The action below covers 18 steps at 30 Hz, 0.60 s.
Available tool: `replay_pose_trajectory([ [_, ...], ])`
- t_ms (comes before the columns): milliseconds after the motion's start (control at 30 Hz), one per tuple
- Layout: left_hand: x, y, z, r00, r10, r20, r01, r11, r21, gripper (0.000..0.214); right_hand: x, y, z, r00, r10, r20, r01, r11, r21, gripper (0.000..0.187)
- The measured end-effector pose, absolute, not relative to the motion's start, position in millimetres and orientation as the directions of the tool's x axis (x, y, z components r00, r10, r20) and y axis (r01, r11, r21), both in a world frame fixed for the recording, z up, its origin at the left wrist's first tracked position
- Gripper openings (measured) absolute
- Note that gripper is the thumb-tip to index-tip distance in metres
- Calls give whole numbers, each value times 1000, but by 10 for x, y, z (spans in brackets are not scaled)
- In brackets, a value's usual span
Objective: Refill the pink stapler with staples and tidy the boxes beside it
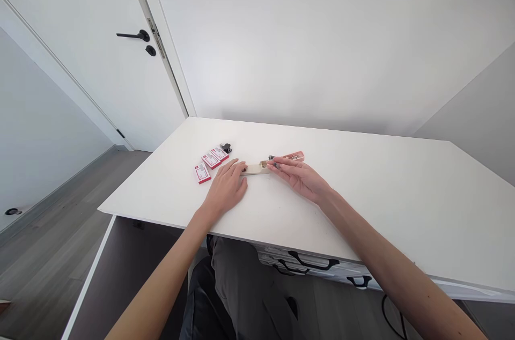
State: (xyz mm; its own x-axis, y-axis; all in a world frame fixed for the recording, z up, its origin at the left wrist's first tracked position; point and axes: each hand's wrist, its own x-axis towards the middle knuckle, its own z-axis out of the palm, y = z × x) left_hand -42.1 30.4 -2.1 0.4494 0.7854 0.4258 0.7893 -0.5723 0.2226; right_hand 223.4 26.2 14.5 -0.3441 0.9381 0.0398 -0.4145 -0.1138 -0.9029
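A stapler (253, 169) lies swung open on the white desk, its cream-coloured length showing between my hands. A pink piece (298, 156) with metal inside sticks out behind my right hand; my fingers hide whether it joins the cream part. My left hand (225, 188) holds the cream part's left end, fingers over it and thumb apart in front. Just above the right end, my right hand (301, 177) pinches a small grey metallic piece (277, 165), too small to identify surely. Left of my left hand lie small red-and-white boxes (202, 173).
A small black object (226, 147), resembling a staple remover, lies behind the boxes. The white desk (382, 195) meets a white wall at the back. Drawers with black handles (314, 262) sit below its front edge. A white door (92, 61) stands at the left.
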Motion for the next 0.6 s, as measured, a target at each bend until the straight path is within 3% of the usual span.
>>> replay_pose_trajectory([
  [267, -424, 294, -22, 451, 789, 417, 789, -571, 227, 33, 2245, 233, 136, -336, 942, 2, -409, -144, -901, 33],
  [600, -432, 285, 4, 500, 792, 351, 761, -595, 258, 38, 2274, 239, 202, -207, 975, 78, -435, -20, -900, 34],
])
